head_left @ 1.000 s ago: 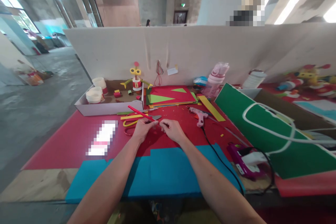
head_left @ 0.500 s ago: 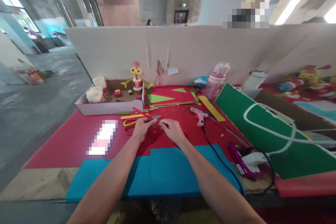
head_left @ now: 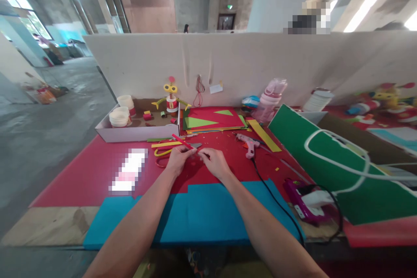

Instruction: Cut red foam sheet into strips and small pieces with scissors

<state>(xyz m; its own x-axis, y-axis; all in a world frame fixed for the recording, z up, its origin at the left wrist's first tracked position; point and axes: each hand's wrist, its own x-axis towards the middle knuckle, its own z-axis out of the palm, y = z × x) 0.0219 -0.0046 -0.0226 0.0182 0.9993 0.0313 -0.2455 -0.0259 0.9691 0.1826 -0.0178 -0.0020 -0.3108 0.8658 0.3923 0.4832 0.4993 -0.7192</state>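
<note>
A thin red paper strip runs up and left from between my hands over the table. Its lower end is pinched between thumb and finger of my left hand. My right hand is closed in a pinch at that same end, its fingertips almost touching the left ones; the bit of strip between them is mostly hidden. Scissors with a yellow and red handle lie just beyond my left hand, partly covered by it. Beside them lies a yellow paper strip.
A pink glue gun with a black cord lies right of my hands. A purple power strip and a green board stand further right. Behind are stacked coloured sheets and a box with paper cups and a paper robot figure.
The whole view has shifted slightly. Both hands keep their pinch at the end of the red strip, with hardly any movement.
</note>
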